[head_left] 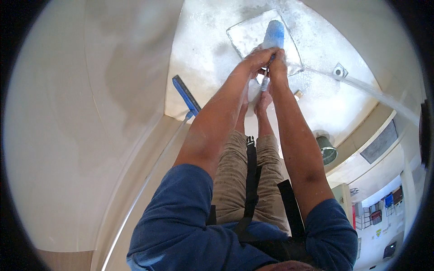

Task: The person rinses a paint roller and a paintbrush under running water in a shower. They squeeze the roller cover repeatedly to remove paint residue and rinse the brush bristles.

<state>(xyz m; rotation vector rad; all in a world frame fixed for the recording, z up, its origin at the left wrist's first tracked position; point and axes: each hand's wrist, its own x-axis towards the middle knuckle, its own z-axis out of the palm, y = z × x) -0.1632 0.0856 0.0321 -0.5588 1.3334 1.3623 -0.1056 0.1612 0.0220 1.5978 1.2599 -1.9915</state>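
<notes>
Both my arms stretch out ahead over a wet floor. My left hand [258, 58] and my right hand [278, 64] are close together, closed around a blue-headed tool [274, 34]. Its rounded blue head points away from me, beyond my fingers. A slim handle [265, 83] shows below my hands, toward my feet. Whether it is a brush or a roller I cannot tell. A pale streak [361, 86], a water jet or clear hose, reaches from the right edge toward my right hand. Beneath lies a square floor panel [239, 34] with dark edges.
A long-handled blue squeegee [185, 95] leans at the left. A floor drain [340, 71] is at the right, with a dark green bucket [327, 151] nearer. My bare feet [263, 101] stand below my hands. Chairs [376, 214] show through an opening at lower right.
</notes>
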